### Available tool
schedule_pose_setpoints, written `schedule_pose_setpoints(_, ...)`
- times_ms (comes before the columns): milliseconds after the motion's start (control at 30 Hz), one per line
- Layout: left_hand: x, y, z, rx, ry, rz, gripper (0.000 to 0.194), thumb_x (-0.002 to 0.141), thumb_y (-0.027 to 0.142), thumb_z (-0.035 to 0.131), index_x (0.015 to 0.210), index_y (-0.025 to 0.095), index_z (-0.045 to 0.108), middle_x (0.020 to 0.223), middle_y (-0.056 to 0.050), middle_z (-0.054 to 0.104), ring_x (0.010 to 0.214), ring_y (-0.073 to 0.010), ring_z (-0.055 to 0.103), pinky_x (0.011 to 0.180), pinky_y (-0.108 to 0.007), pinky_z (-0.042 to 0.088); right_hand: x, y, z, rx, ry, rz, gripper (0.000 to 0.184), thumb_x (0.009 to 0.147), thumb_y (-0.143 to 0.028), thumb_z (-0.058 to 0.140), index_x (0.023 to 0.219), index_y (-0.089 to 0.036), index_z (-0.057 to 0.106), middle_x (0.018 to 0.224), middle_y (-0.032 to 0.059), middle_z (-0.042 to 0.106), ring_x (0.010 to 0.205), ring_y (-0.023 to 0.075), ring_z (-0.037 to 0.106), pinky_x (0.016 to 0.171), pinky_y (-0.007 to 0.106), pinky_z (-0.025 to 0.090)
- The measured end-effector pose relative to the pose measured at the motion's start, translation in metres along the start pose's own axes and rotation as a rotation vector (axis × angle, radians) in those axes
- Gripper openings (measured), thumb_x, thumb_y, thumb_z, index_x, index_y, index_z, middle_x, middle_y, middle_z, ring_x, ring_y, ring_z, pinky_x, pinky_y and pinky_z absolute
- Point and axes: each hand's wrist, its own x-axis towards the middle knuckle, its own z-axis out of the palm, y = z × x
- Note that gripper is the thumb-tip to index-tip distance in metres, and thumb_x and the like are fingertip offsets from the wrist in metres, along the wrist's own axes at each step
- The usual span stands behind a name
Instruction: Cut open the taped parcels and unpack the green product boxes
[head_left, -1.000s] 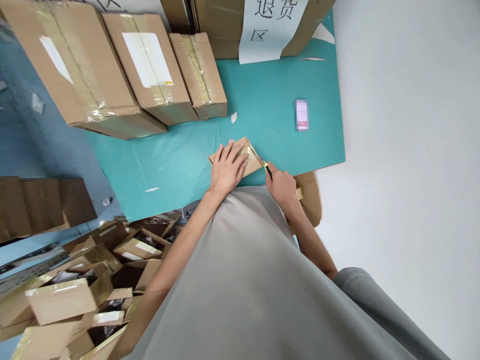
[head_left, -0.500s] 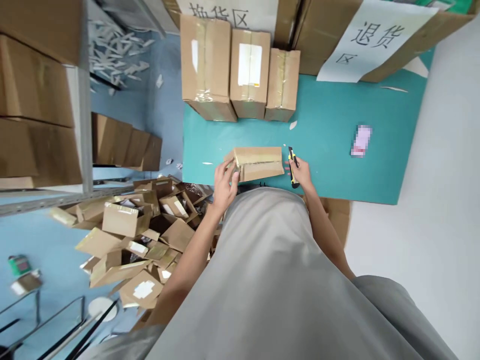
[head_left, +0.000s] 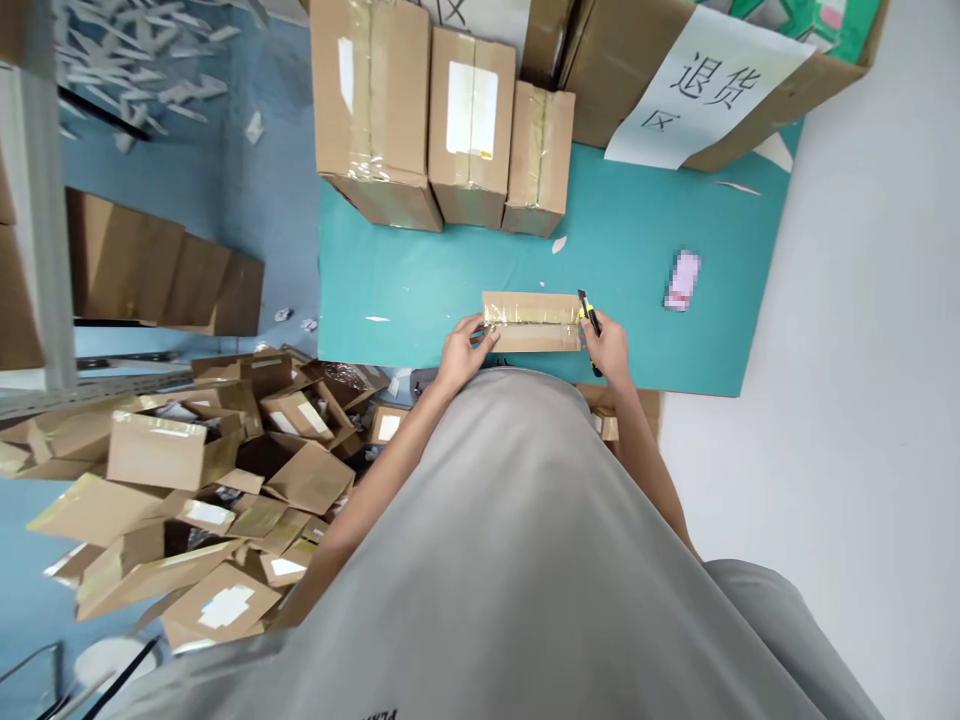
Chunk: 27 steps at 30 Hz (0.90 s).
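At centre | our fingers clamped: left hand (head_left: 461,355) on long brown cardboard box (head_left: 534,336) | right hand (head_left: 609,350) around slim black-yellow cutter (head_left: 594,319)

A white wall (head_left: 862,400) stands beside 1 teal-topped table (head_left: 622,230), with blue floor (head_left: 285,220) at left.

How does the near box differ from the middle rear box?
The near box is smaller than the middle box. The near box's long side runs left-right, the middle box's front-back. The middle box bears a white label; the near box shows none. Both are taped cardboard.
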Motion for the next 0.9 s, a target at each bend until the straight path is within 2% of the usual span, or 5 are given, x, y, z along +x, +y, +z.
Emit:
schedule_pose_setpoints(100,0.007,-0.007,0.006,-0.036,-0.033,-0.015,0.068,0.099,0.067,0.072,0.143,0.016,0.07,0.145,-0.02,0.072,0.12,-0.0302,0.078,0.103,-0.049,0.07,-0.006,-0.002,-0.012,-0.058,0.054,-0.015,0.051,0.117,-0.04,0.039,0.146,-0.015,0.072,0.117,0.0163,0.084,0.106,0.03,0.078,0.091,0.034,0.057)
schedule_pose_setpoints(200,0.006,-0.009,0.004,-0.035,-0.026,-0.039,0.072,0.1,0.06,0.074,0.157,0.02,0.059,0.151,-0.02,0.07,0.122,-0.03,0.077,0.101,-0.048,0.07,-0.012,-0.02,-0.016,-0.167,0.078,-0.104,0.055,0.116,-0.033,0.038,0.161,-0.017,0.064,0.136,0.0175,0.079,0.117,0.0319,0.074,0.099,0.038,0.054)
schedule_pose_setpoints(300,0.001,-0.006,0.001,-0.028,-0.038,-0.032,0.079,0.103,0.058,0.071,0.169,0.022,0.046,0.158,-0.021,0.065,0.123,-0.0282,0.076,0.098,-0.044,0.07,-0.017,-0.05,-0.013,-0.289,-0.09,-0.245,0.054,0.118,-0.032,0.04,0.166,-0.023,0.062,0.141,0.0145,0.077,0.122,0.0308,0.072,0.098,0.035,0.052)
schedule_pose_setpoints(467,-0.002,0.001,-0.002,-0.015,-0.065,0.033,0.057,0.104,0.052,0.066,0.153,0.022,0.066,0.158,-0.019,0.063,0.12,-0.0272,0.076,0.095,-0.04,0.071,-0.012,-0.094,-0.007,-0.509,-0.362,-0.412,0.05,0.121,-0.034,0.04,0.167,-0.031,0.061,0.144,0.0119,0.075,0.118,0.0291,0.074,0.092,0.034,0.049)
schedule_pose_setpoints(900,-0.001,-0.003,0.0,0.027,-0.056,0.031,0.052,0.105,0.044,0.063,0.152,0.022,0.069,0.164,-0.018,0.061,0.128,-0.029,0.075,0.103,-0.044,0.07,-0.002,-0.114,0.0,-0.716,-0.413,-0.527,0.05,0.118,-0.018,0.039,0.159,-0.024,0.066,0.146,0.0171,0.074,0.118,0.0323,0.078,0.096,0.041,0.055)
